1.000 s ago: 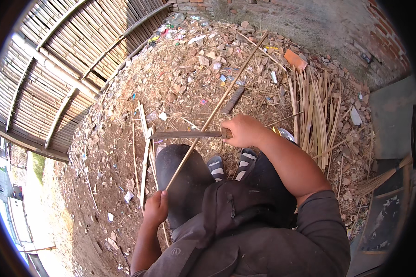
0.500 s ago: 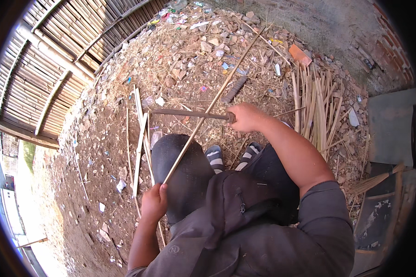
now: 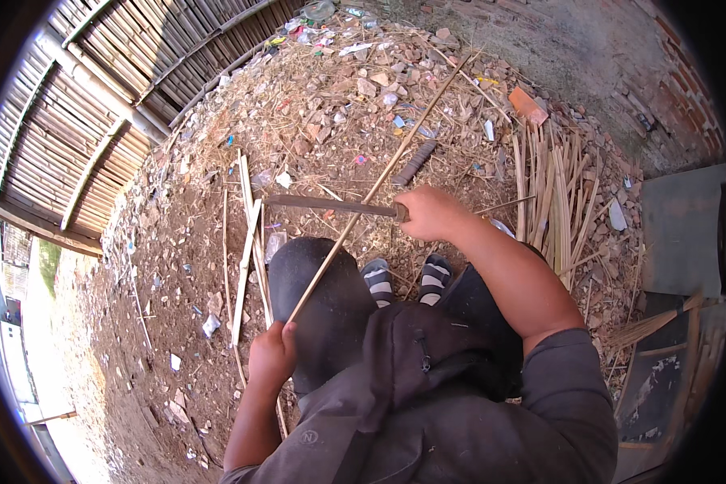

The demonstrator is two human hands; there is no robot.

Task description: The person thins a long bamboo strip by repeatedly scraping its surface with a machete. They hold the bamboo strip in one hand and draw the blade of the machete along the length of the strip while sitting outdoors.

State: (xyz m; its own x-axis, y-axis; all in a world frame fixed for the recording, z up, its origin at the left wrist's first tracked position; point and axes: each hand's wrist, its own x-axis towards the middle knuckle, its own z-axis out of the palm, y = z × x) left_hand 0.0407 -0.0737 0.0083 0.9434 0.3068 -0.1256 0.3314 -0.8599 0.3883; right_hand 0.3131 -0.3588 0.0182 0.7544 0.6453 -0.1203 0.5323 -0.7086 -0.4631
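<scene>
**Strip [image 3: 383, 177] in L hand [image 3: 272, 352], blade [image 3: 323, 203] in R hand [image 3: 431, 214], crossed nr centre**

Biggest first: rubble-strewn ground [image 3: 157, 323] fills most of the frame, w/ a pole fence [image 3: 48, 145] upper L & a brick wall [image 3: 540, 40] upper R. Grey panel [image 3: 686, 230] stands far R.

My L leg [image 3: 298, 270] is bent up, lower centre, w/ the strip running over it, prob. for support. Pile of strips [image 3: 557, 202] lies R of centre, lengths mostly side by side, prob. to keep them tidy & in reach. A few loose strips [image 3: 248, 266] lie L of centre, just beside that leg.

The strip slants from lower centre to upper R of centre; L hand's closed round its near end, presumably to steady it. Can't tell if the far tip rests on anything.

Blade's roughly level, tip twd frame L; R hand's wrapped round its handle, so the blade lies across the strip. Can't tell if the edge touches.

Smallest: orange brick piece [image 3: 527, 106] abv the pile, dark ridged cylinder [image 3: 415, 164] just abv R hand; no clear reason for either spot.
</scene>
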